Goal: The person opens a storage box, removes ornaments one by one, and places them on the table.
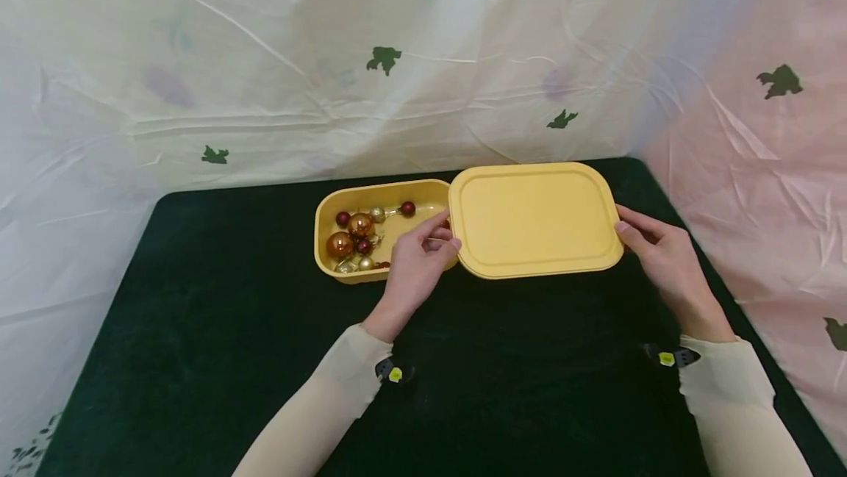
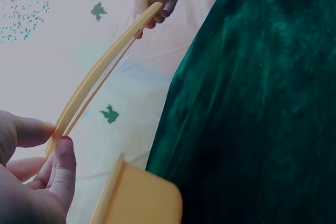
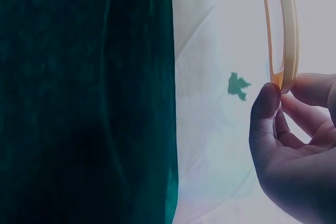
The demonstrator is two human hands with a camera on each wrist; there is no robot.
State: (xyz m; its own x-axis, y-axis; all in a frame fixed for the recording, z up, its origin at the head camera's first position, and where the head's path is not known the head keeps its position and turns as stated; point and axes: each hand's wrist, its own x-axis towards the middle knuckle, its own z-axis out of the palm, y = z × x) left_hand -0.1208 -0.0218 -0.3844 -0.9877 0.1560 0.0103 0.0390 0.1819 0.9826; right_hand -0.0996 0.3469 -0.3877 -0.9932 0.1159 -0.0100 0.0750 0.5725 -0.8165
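Both hands hold a yellow rounded rectangular lid (image 1: 536,220) by its opposite short ends. My left hand (image 1: 420,256) pinches its left end between thumb and fingers, and my right hand (image 1: 668,264) grips the right end the same way. In the left wrist view a thin orange strip (image 2: 97,90) runs along one face of the lid, bowed partly away from it. To the left stands an uncovered yellow box (image 1: 426,205), partly hidden by the left hand and lid. Inside it lie small baubles: copper ones (image 1: 340,245), dark red ones (image 1: 407,209) and gold ones (image 1: 377,214).
A dark green cloth (image 1: 218,330) covers the table. Behind it hangs a pale curtain (image 1: 265,58) with green bird shapes, and a pinkish curtain (image 1: 761,168) hangs at the right edge. The box stands near the table's back edge.
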